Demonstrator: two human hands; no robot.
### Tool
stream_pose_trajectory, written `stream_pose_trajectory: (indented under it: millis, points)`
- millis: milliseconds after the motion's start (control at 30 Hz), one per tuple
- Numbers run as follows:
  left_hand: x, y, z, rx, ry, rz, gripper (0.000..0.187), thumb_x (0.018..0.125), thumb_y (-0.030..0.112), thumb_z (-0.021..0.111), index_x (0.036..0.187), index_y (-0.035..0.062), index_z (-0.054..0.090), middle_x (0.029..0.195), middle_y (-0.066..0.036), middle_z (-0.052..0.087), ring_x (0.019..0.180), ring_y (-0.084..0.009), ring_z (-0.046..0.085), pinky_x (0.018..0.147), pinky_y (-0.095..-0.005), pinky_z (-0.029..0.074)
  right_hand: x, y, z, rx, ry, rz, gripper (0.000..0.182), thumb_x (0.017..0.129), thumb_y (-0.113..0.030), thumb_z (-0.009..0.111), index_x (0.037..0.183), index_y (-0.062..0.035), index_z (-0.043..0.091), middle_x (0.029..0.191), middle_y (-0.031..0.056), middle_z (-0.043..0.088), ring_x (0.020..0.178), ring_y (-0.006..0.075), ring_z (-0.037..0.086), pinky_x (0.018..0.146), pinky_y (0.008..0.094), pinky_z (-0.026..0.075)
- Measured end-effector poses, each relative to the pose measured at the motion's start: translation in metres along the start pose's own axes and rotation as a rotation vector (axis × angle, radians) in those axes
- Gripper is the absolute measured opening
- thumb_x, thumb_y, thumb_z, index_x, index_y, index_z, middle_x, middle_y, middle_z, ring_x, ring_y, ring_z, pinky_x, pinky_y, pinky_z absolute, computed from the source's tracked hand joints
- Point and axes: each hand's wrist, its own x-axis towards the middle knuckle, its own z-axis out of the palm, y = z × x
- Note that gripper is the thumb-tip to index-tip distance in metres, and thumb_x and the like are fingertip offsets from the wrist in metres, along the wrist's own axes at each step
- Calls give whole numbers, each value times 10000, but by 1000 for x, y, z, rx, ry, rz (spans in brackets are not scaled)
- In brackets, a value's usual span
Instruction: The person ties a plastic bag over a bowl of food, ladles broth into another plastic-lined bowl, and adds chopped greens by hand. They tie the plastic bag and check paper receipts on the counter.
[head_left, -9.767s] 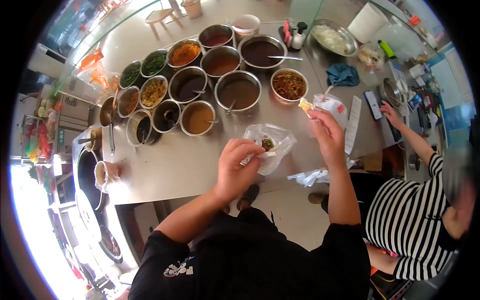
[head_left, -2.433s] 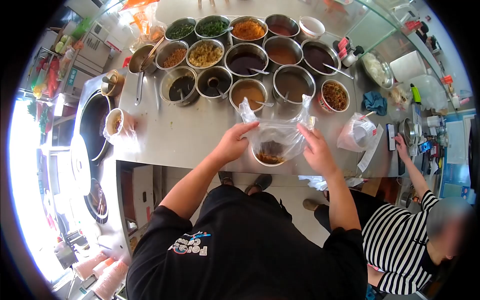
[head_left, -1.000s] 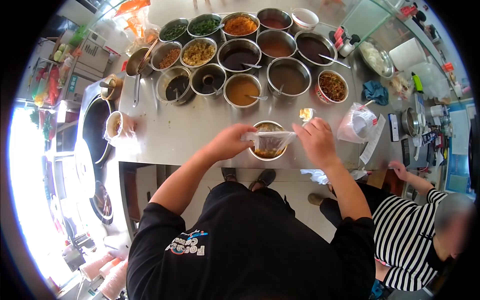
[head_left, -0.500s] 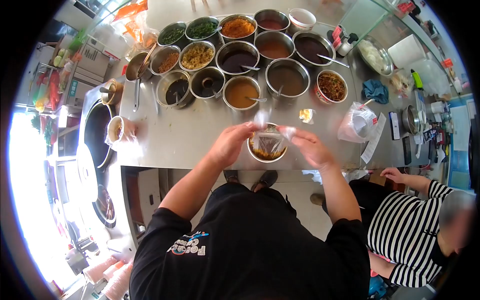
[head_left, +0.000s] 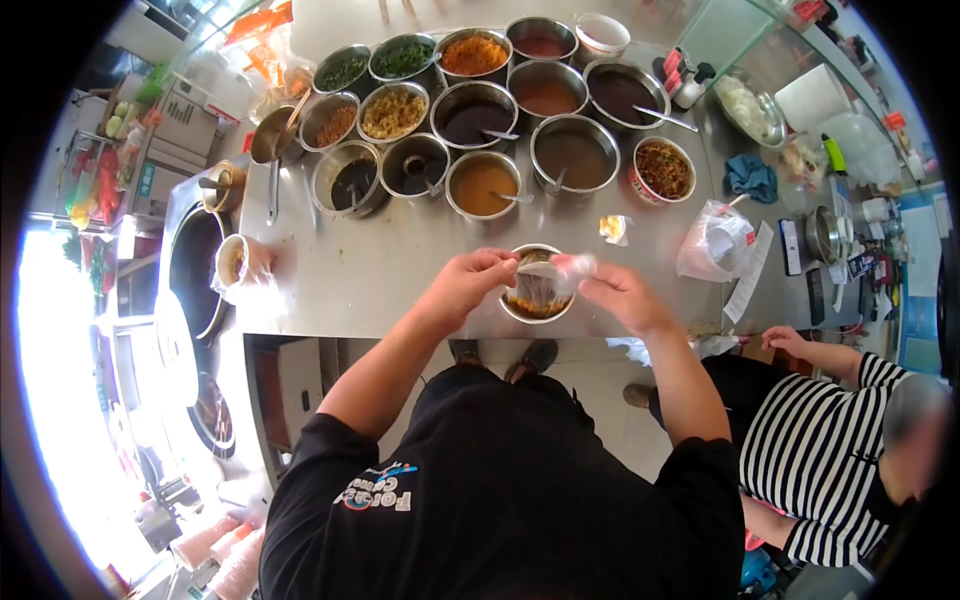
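Observation:
A clear plastic bag (head_left: pixel 541 285) is stretched between my two hands, above a round paper bowl (head_left: pixel 533 317) with brown and yellow food in it. My left hand (head_left: pixel 468 287) pinches the bag's left side between thumb and fingers, by the bowl's rim. On the other side, my right hand (head_left: pixel 622 298) has its fingertips closed on a bunched, whitish part of the bag. The film hides part of the bowl's contents. Just beyond my right hand lies a small torn wrapper with something yellow (head_left: pixel 614 230).
Several metal pots of sauces and chopped toppings, such as an orange topping pot (head_left: pixel 473 54), stand across the counter's far side. A filled paper bowl (head_left: pixel 663 170) and a bagged tub (head_left: pixel 714 242) are at right. A person in a striped shirt (head_left: pixel 815 440) is close on my right.
My left fingertips have come slightly down and right with the bag. The bag's upper edge has dropped closer to the bowl. The nearby person's hand has shifted slightly.

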Motion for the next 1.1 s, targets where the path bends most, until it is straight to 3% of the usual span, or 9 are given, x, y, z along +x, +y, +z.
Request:
stream_pose_trajectory:
  millis: [100,167,200,267,533,600,700,867,1100]
  points:
    - [4,12,13,-628,-123,-122,190,908,134,575,996,3,682,1247,-82,582,1136,-214,518,994,-365,382,25,13,9,277,72,70,179,820,-24,627,993,2,661,1147,103,613,1057,296,577,928,346,454]
    - [6,-11,19,-789,-99,-2,315,878,73,549,1179,30,630,1159,-84,617,1116,-232,521,988,-378,395,35,19,0,-842,224,-458,190,797,-18,633,985,-11,657,1088,105,617,1020,287,584,916,343,458]
    - [6,-6,20,-791,-104,-7,315,878,73,549,1179,30,630,1159,-84,617,1116,-232,521,988,-378,395,32,20,-3,-842,227,-452,190,797,-18,633,985,-11,657,1088,105,617,1020,287,584,916,343,458]
    - [9,4,19,527,224,498,312,834,76,570,1135,48,647,1127,-129,601,1107,-286,511,1006,-390,375,27,21,-11,-1195,281,-312,148,750,-27,671,897,-12,657,1055,113,608,1009,306,576,907,380,454]
    - [-4,21,10,887,365,547,100,856,147,621,841,52,650,993,-86,631,957,-271,574,833,-400,473,5,5,-13,-449,70,-234,67,834,-72,658,869,-19,676,1227,122,580,1114,281,543,958,338,429]
    - [-1,35,7,241,-167,-159,202,932,230,589,872,44,638,909,-60,622,830,-178,606,750,-343,507,13,12,-3,-90,-57,-74,104,860,-82,638,933,-30,690,1247,131,570,1095,272,552,955,333,435]
    - [4,27,10,-215,-178,-318,286,976,295,550,906,28,623,851,-31,608,751,-109,583,679,-286,515,31,26,14,238,18,51,235,855,-49,625,1087,-52,664,1225,130,581,1091,277,555,949,354,440]
    - [-5,31,22,-222,-237,-232,276,983,281,539,1005,15,608,855,-23,610,750,-103,564,684,-274,516,47,22,27,-686,141,-475,348,767,-36,670,1113,-67,650,1034,98,639,969,270,591,865,362,468]
    - [-13,61,26,308,-74,405,375,824,130,689,1162,14,576,934,-86,619,763,-153,587,668,-286,506,49,31,24,-690,187,-482,253,705,-21,670,953,-67,686,925,93,652,832,307,593,748,390,475]
